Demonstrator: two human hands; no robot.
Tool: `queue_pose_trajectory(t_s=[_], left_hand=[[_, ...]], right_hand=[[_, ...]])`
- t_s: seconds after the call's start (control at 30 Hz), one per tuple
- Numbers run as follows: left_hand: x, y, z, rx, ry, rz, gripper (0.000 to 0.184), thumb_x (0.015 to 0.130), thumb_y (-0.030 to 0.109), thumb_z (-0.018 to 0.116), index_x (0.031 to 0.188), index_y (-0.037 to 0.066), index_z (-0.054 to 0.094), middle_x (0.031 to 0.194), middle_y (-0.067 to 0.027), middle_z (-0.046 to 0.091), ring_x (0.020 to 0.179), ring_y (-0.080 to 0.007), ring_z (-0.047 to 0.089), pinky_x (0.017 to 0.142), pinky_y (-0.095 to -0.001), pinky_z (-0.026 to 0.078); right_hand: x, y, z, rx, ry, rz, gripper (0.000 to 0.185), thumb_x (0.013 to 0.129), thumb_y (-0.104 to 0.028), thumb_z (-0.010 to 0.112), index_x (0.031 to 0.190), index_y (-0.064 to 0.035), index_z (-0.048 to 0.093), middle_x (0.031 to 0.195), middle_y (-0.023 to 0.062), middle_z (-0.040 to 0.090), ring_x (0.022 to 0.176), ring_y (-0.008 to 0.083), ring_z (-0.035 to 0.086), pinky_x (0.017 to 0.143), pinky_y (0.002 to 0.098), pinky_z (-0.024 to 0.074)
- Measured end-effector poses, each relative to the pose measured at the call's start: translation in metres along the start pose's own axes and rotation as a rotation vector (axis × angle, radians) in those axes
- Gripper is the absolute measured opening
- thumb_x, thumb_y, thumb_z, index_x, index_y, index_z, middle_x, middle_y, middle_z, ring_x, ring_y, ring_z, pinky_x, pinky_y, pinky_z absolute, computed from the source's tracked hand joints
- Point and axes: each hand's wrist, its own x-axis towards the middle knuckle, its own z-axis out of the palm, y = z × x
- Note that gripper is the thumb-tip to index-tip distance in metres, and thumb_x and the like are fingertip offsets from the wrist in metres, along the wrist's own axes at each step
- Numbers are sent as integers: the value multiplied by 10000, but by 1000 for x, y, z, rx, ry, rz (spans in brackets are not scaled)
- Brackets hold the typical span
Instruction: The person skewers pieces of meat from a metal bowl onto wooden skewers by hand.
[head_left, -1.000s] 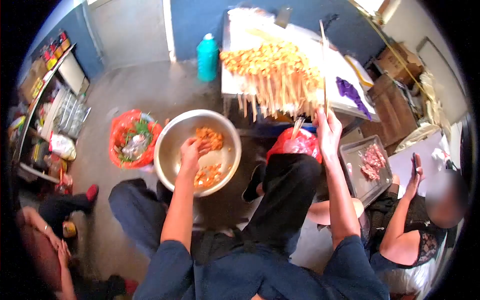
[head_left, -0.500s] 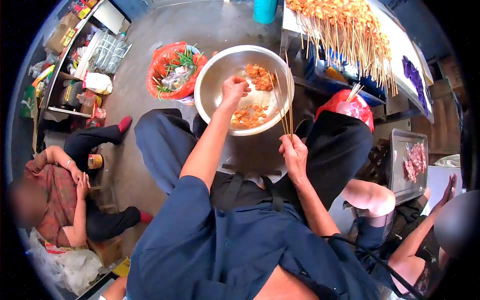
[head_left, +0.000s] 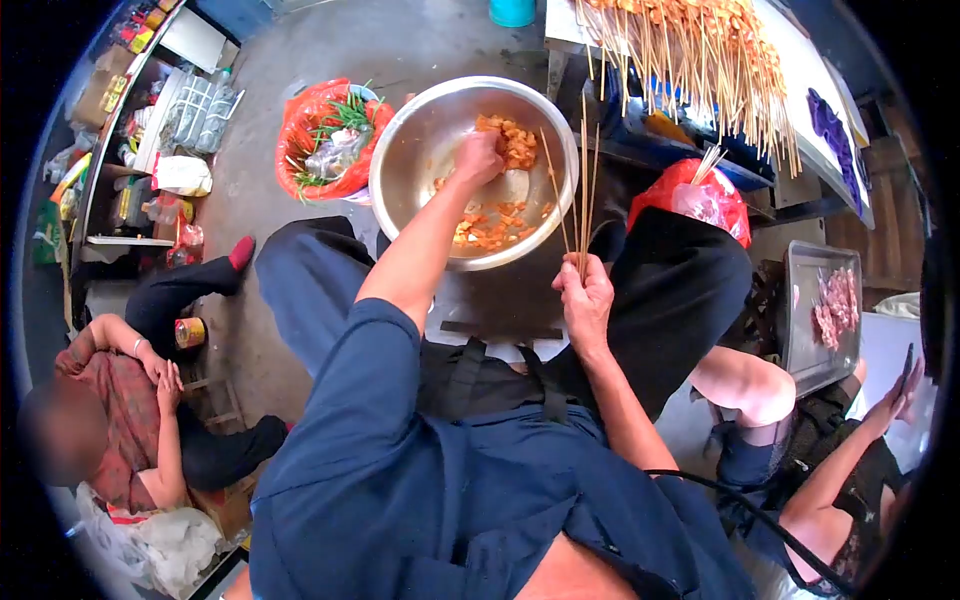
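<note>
The left hand [head_left: 480, 158] is at orange pieces [head_left: 518, 143] far right inside the metal bowl [head_left: 405, 150], its grip hard to make out; the right hand [head_left: 585, 295] holds thin skewers [head_left: 584, 200] nearer.

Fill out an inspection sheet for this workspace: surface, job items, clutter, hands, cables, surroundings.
Surface: white table, loaded skewers overhanging its edge
Job items: metal bowl with orange pieces
Clutter: red bag with greens beside the bowl
Left hand: inside the bowl, grip unclear
Right hand: holding thin sticks
Cables: black cord or strap by the right arm
Surroundings: one person at left, another at right
</note>
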Motion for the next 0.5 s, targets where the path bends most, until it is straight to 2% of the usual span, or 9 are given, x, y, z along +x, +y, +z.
queue_pose_trajectory(t_s=[0.1, 0.17, 0.2, 0.27, 0.3, 0.37, 0.5], left_hand=[[-10, -7, -3, -66, 6, 29, 204, 653, 104, 642, 845, 38, 626, 842, -180, 650, 790, -355, 623, 681, -447, 484], [-17, -14, -5, -223, -47, -174, 196, 665, 112, 643, 849, 46, 632, 861, -153, 663, 778, -302, 635, 671, -415, 483], [-17, -17, -5, -224, -45, -175, 196, 665, 112, 643, 849, 46, 632, 861, -153, 663, 778, -302, 635, 671, -415, 483], [-21, -14, -7, -271, 76, -207, 159, 665, 93, 648, 817, 47, 637, 820, -133, 668, 740, -251, 634, 662, -380, 486], [-22, -10, -12, -274, 78, -207, 159, 665, 93, 648, 817, 47, 637, 820, -133, 668, 740, -251, 634, 662, -380, 486], [-21, -4, -21, -202, -158, -267, 128, 651, 68, 667, 772, 45, 633, 776, -141, 662, 698, -238, 624, 656, -363, 486], [-30, 1, -19, -143, -82, -235, 106, 631, 58, 687, 721, 49, 631, 715, -122, 646, 680, -219, 624, 645, -354, 488]], right_hand=[[-1, -3, 2, 6, 12, 1, 114, 914, -123, 532, 936, -18, 570, 691, 6, 579, 633, 81, 523, 581, 230, 421], [-1, 1, 3, -55, 19, -17, 127, 914, -141, 533, 930, -20, 567, 690, 9, 578, 630, 87, 520, 576, 228, 414], [-1, 2, 3, -56, 17, -18, 127, 914, -141, 533, 930, -20, 567, 690, 9, 578, 630, 87, 520, 576, 228, 414], [-1, 4, 3, -29, -30, 29, 139, 916, -160, 532, 929, -25, 565, 686, 7, 573, 618, 79, 506, 561, 222, 400], [-2, 5, 3, -32, -30, 27, 139, 916, -160, 532, 929, -25, 565, 686, 7, 573, 618, 79, 506, 561, 222, 400], [-3, 4, 3, 59, -50, 38, 142, 918, -172, 530, 922, -35, 567, 681, -1, 568, 589, 66, 480, 534, 219, 380], [-3, 2, 2, 37, -36, 40, 144, 920, -182, 531, 916, -43, 568, 680, -8, 566, 567, 55, 458, 513, 221, 369]])
